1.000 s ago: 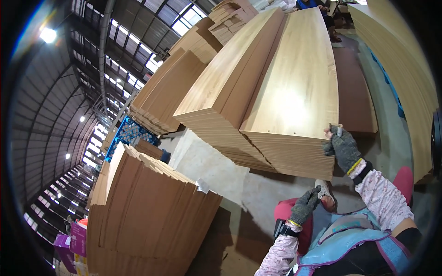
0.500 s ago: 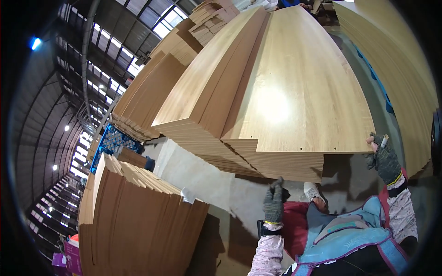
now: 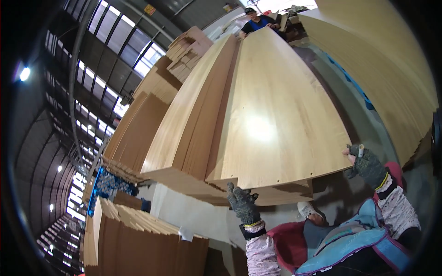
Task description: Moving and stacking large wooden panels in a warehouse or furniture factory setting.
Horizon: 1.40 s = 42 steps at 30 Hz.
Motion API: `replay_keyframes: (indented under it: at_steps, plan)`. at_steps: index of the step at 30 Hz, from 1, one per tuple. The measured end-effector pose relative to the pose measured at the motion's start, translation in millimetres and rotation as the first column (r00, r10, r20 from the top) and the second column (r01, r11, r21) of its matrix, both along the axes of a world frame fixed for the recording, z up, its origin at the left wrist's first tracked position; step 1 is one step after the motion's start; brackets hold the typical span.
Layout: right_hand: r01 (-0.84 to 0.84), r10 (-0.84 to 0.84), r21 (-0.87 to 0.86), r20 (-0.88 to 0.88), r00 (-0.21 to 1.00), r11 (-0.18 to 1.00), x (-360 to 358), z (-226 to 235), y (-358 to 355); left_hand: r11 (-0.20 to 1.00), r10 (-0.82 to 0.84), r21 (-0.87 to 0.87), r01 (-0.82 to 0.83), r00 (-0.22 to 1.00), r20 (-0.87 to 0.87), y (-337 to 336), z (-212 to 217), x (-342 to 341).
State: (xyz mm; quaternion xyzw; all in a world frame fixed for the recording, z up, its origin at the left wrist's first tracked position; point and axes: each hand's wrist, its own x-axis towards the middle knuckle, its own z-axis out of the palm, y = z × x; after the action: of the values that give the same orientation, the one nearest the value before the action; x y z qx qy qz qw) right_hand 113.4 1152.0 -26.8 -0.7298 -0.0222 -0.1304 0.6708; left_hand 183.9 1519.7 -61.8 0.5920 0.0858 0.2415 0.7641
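A long pale wood-grain board lies on top of a stack of similar boards, with a notch in its near left corner and small holes along the near edge. My right hand, in a grey glove with bare fingertips showing, grips its near right corner. A small whitish piece shows at that glove's fingers. My left hand, also gloved, is at the notch with its fingers stretched apart; they appear to touch the edge. Its thumb side is partly dark against the board's underside.
A second stack of boards adjoins on the left. Nearer left stands a brown panel stack. Another tall board stack fills the right, beside a blue pallet. At the board's far end is a person in dark clothes.
My left hand has moved up and left, from below the boards to the notch. My right hand stays on the corner. The view has tilted up, bringing the far person into sight.
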Motion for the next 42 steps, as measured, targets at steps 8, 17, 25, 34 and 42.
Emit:
replay_keyframes:
  at_steps: [8,17,25,34,42]
  plan:
    - [0.142,-0.109,-0.258,0.138,0.984,0.956,-4,-3,-13,0.993,-0.038,0.113,0.040,0.999,-0.018,-27,21,4]
    - [-0.048,0.054,-0.116,0.053,0.997,0.992,4,6,1,0.945,0.001,0.327,0.016,0.999,-0.054,-6,16,12]
    - [-0.118,0.116,0.060,0.042,0.992,0.991,10,3,2,0.998,-0.054,-0.033,0.057,0.993,0.108,-13,21,19]
    - [-0.073,0.077,0.033,-0.137,0.988,0.997,-2,9,0,0.995,-0.055,-0.074,0.062,0.994,0.092,-20,20,22]
    - [-0.038,0.046,0.107,-0.076,0.996,0.994,11,1,12,1.000,-0.025,0.013,0.024,0.994,0.106,-9,21,19]
